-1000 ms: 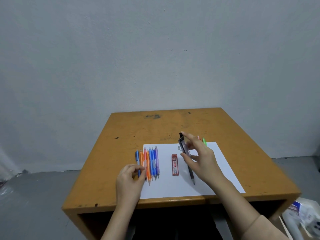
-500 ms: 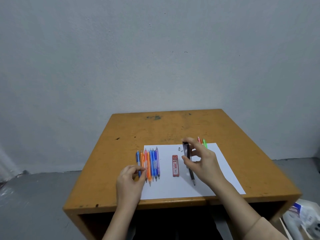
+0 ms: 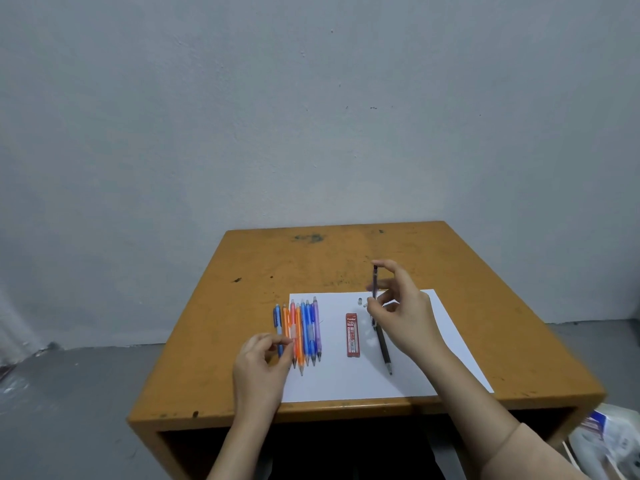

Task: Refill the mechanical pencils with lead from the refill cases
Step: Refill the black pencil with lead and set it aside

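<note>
Head view — refill case (image 3: 375, 282) upright, pinched by right grip (image 3: 403, 315); left grip (image 3: 261, 365) curled at pencils (image 3: 304, 327) — hold unclear.

A bare, plain room set up as a simple study corner. A scuffed orange-brown wooden table (image 3: 346, 258) stands against a grey plaster wall (image 3: 311, 116) on a grey concrete floor (image 3: 69, 410). Mechanical pencils (image 3: 301, 330) lie in a row on white paper (image 3: 346, 382).

Dim, soft light; wide-angle warp.

Red lead case (image 3: 352, 335): "2B"
</note>
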Motion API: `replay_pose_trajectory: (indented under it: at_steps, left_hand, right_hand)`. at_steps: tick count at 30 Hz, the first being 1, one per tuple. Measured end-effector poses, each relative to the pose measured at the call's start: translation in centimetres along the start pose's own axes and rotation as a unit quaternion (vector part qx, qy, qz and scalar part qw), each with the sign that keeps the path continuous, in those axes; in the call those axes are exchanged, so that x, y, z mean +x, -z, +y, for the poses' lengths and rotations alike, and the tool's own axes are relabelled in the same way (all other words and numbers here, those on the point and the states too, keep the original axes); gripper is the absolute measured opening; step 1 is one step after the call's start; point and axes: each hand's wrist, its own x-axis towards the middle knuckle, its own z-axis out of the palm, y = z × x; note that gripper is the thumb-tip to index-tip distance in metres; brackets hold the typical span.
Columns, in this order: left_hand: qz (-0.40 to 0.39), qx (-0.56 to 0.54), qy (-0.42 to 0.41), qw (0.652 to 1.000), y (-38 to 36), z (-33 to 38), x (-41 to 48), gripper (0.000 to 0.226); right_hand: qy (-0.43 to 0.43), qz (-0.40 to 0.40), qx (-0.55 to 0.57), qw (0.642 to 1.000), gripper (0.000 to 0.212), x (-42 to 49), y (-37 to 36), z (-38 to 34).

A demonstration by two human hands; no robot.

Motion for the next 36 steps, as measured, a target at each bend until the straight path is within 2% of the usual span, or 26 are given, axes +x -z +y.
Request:
replay_pose_trajectory:
  at_steps: [4, 7, 17, 28, 36]
  left_hand:
    - [0.002, -0.01, -0.001, 1.0, 0.2, 0.2, -0.1, 0.007]
    - [0.003, -0.015, 0.005, 1.0, 0.2, 0.3, 0.0, 0.008]
    - [0.014, -0.016, 0.014, 1.0, 0.3, 0.4, -0.1, 0.006]
    - [0.013, -0.015, 0.009, 1.0, 0.4, 0.3, -0.1, 0.007]
    - [0.01, -0.022, 0.014, 1.0, 0.5, 0.5, -0.1, 0.008]
  right_hand:
    - [-0.023, 0.013, 0.022, 0.999, 0.043, 0.8, -0.5, 0.2]
    - [-0.043, -0.007, 0.016, 0.999, 0.039, 1.4, -1.0, 0.5]
    - [-0.118, -0.106, -0.006, 0.987, 0.047, 2.0, -4.0, 1.0]
    - [-0.079, -0.156, -0.162, 0.971, 0.048, 2.6, -5.7, 2.4]
    - [-0.062, -0.173, -0.23, 0.956, 0.044, 2.6, -6.3, 3.3]
